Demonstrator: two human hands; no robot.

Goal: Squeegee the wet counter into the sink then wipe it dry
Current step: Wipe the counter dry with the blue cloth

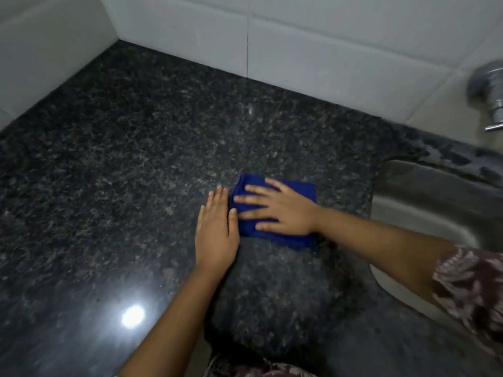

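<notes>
A dark speckled stone counter (136,159) is seen from above and fills most of the view. A folded blue cloth (294,240) is laid flat on it, slightly toward four o'clock from the view's centre. The right hand (283,208) is pressed palm-down on the cloth, its fingers straight, spread and pointed toward nine o'clock. Nothing is gripped; the cloth is only held down under the flat palm and fingers. Blue fabric is left showing past the hand at twelve, three and six o'clock.

The left hand (216,235) is laid flat on the bare stone at nine o'clock of the cloth, fingers straight, kept together and pointed toward twelve o'clock. Nothing is held by it. Its thumb is set against the cloth's nine o'clock edge, though whether it truly touches cannot be told.

A steel sink (424,191) is sunk into the counter at three o'clock of the cloth, with a strip of stone left between them. A blurred chrome tap (490,91) is mounted at one o'clock of the cloth, above the sink. White wall tiles (326,50) are set along the counter's far side from ten to two o'clock. The right forearm is stretched across the sink's near corner, and a patterned sleeve (473,281) is seen on it at four o'clock. A bright glare (133,316) is reflected off the stone at seven o'clock. Whether the surface is wet cannot be told.
</notes>
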